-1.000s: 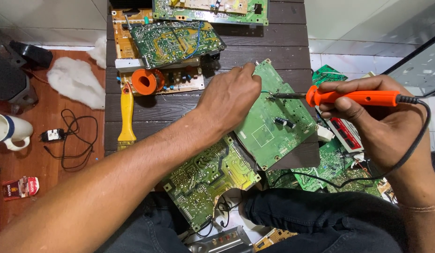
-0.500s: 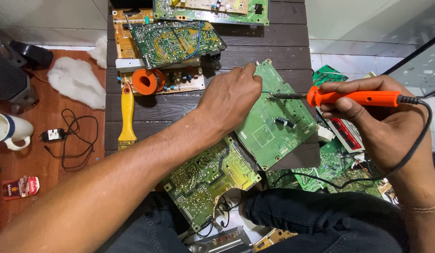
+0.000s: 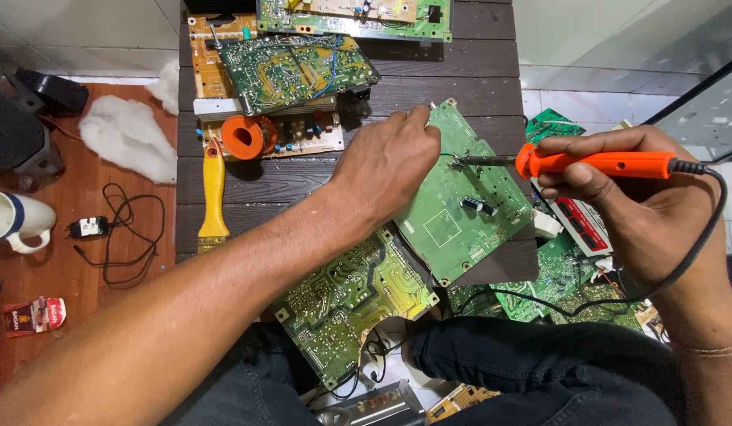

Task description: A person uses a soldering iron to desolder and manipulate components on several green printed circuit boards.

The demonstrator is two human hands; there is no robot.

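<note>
One view only, the head cam looking down:
Board: flat green circuit board (image 3: 468, 201), lying tilted on the dark slatted wooden table (image 3: 476, 75).
Right hand: right hand (image 3: 618, 197) wrapped around the orange-handled soldering iron (image 3: 594, 164), like a pen.
Iron axis: roughly horizontal, metal tip pointing left onto the board's upper part.
Left hand: left hand (image 3: 385, 162) pressed down on the board's upper-left edge, fingers curled, just beside the tip; can't tell if it pinches anything.
Nearer hand: the left one.

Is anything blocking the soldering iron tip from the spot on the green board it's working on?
Nothing visible does. The soldering iron in the right hand has its tip at the green circuit board, with bare board along its path. The left hand rests on the board's left edge, beside the tip, not across it.
</note>
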